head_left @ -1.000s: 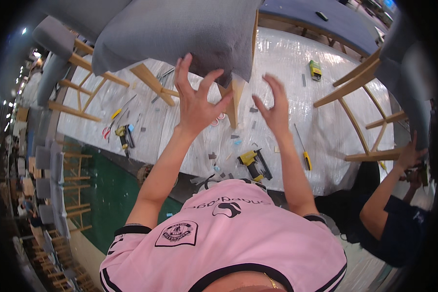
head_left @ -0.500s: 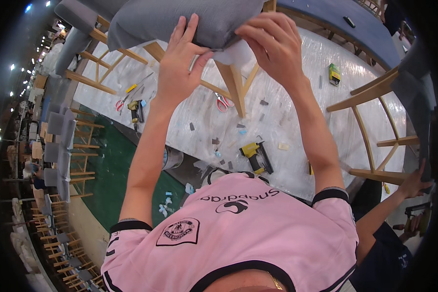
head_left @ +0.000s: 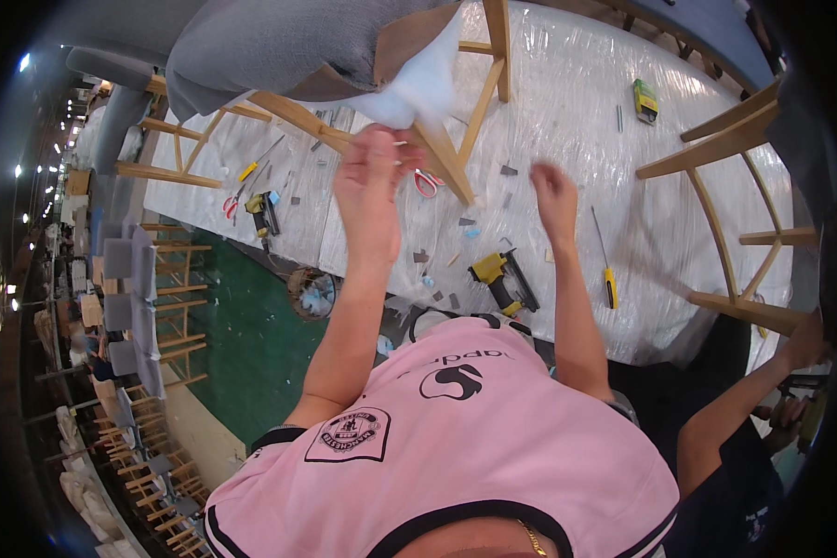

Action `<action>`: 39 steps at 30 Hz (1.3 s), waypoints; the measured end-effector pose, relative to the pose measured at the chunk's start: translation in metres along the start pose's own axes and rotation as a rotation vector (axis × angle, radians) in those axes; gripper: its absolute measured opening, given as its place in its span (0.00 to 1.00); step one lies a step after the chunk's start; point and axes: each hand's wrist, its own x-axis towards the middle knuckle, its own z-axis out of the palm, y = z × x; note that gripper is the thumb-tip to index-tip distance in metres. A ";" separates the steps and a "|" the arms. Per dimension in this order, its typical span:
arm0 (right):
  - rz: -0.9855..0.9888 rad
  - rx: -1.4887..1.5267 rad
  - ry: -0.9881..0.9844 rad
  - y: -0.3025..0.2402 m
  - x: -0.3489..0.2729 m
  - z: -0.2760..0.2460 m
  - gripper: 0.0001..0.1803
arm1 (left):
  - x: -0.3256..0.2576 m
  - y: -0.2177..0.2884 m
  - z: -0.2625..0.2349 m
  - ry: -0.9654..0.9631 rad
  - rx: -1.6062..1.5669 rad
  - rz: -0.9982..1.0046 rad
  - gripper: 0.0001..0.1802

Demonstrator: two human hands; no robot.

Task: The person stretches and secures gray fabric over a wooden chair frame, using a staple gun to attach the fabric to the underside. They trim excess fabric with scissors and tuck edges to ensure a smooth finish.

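A chair with grey fabric (head_left: 270, 56) over its seat stands at the top, its wooden leg (head_left: 446, 167) slanting down onto the wrapped table. At the seat corner the fabric's brown underside (head_left: 414, 39) is turned back, and pale padding (head_left: 418, 88) shows below it. My left hand (head_left: 370, 177) is just under that padding, its fingers bent and blurred; small pale bits show at the fingertips. My right hand (head_left: 555, 200) is curled closed to the right of the leg, and whatever it may hold is hidden. Red-handled scissors (head_left: 426, 183) lie behind the leg.
A yellow-black staple gun (head_left: 502, 279) lies near my chest, another (head_left: 262, 214) farther left. A yellow-handled screwdriver (head_left: 609, 284) and a green-yellow box (head_left: 644, 100) are at right. Beside a wooden chair frame (head_left: 716, 232) is another person's arm (head_left: 730, 395). A bucket (head_left: 309, 293) stands at left.
Both hands have come down from the seat corner, the right one farther. The corner fabric now turns back, exposing more padding. The screwdriver, mostly hidden before, shows fully.
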 end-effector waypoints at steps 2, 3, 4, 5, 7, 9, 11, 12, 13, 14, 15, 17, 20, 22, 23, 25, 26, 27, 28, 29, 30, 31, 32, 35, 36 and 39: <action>0.091 -0.119 -0.110 0.060 -0.058 -0.022 0.13 | 0.006 0.005 0.007 0.005 0.152 0.003 0.11; 0.187 -0.030 -0.120 0.087 -0.084 -0.031 0.12 | 0.009 0.009 0.010 0.007 0.233 0.003 0.11; 0.283 0.061 -0.130 0.107 -0.106 -0.040 0.11 | 0.013 0.013 0.009 -0.002 0.183 -0.030 0.11; 0.298 0.076 -0.120 0.117 -0.125 -0.051 0.11 | 0.016 0.017 0.005 -0.012 0.133 -0.061 0.11; 0.364 0.081 -0.096 0.119 -0.142 -0.064 0.10 | 0.018 0.025 -0.005 -0.053 -0.018 -0.118 0.10; 0.469 0.057 -0.061 0.113 -0.143 -0.076 0.11 | 0.013 0.031 -0.016 -0.119 -0.223 -0.174 0.10; 0.418 0.075 -0.057 0.113 -0.126 -0.081 0.11 | 0.008 0.040 -0.014 -0.046 -0.193 -0.142 0.10; 0.397 0.082 -0.052 0.118 -0.119 -0.083 0.11 | 0.006 0.043 -0.013 -0.011 -0.178 -0.132 0.09; 0.330 0.067 -0.061 0.123 -0.106 -0.083 0.12 | 0.006 0.045 -0.009 0.014 -0.102 -0.085 0.09; 0.325 0.086 -0.062 0.121 -0.096 -0.079 0.12 | 0.004 0.043 -0.005 0.041 -0.027 -0.038 0.09; 0.318 0.104 -0.062 0.109 -0.082 -0.077 0.12 | 0.004 0.041 -0.004 0.065 0.047 0.010 0.08; 0.310 0.119 -0.058 0.087 -0.062 -0.074 0.13 | 0.007 0.043 -0.014 0.050 0.180 0.103 0.07; 0.316 0.116 -0.078 0.071 -0.046 -0.067 0.13 | 0.010 0.051 -0.020 -0.074 -0.016 0.037 0.07; 0.337 0.120 -0.103 0.073 -0.044 -0.061 0.13 | 0.010 0.052 -0.016 -0.116 -0.138 -0.046 0.08; 0.346 0.111 -0.121 0.077 -0.045 -0.057 0.13 | 0.006 0.047 -0.007 -0.091 -0.130 -0.069 0.09; 0.357 0.087 -0.173 0.089 -0.055 -0.051 0.13 | 0.002 0.034 -0.003 -0.103 -0.072 -0.090 0.16; 0.376 0.088 -0.193 0.093 -0.059 -0.048 0.13 | 0.001 0.026 -0.003 -0.106 -0.061 -0.086 0.18; 0.391 0.085 -0.223 0.096 -0.064 -0.044 0.12 | 0.000 0.019 -0.004 -0.100 -0.052 -0.075 0.19; 0.409 0.079 -0.249 0.097 -0.070 -0.039 0.12 | -0.001 0.013 -0.005 -0.096 -0.044 -0.069 0.21; 0.435 0.048 -0.281 0.100 -0.076 -0.033 0.12 | -0.002 0.008 -0.008 -0.150 0.004 -0.075 0.20; 0.462 0.014 -0.314 0.102 -0.082 -0.026 0.12 | -0.003 0.002 -0.014 -0.201 0.052 -0.084 0.18; 0.473 -0.012 -0.351 0.105 -0.088 -0.017 0.12 | -0.003 -0.004 -0.021 -0.250 0.101 -0.092 0.17; 0.450 -0.096 -0.417 0.104 -0.092 -0.006 0.13 | -0.005 -0.014 -0.030 -0.306 0.187 -0.113 0.17; 0.301 -0.188 -0.694 0.091 -0.094 0.049 0.16 | -0.015 -0.038 -0.068 -0.400 0.401 -0.178 0.15; 0.238 -0.234 -0.782 0.074 -0.092 0.074 0.17 | -0.022 -0.048 -0.084 -0.383 0.434 -0.190 0.15; 0.027 -0.057 -0.941 0.089 -0.080 0.154 0.20 | -0.039 -0.055 -0.126 -0.315 0.456 -0.347 0.15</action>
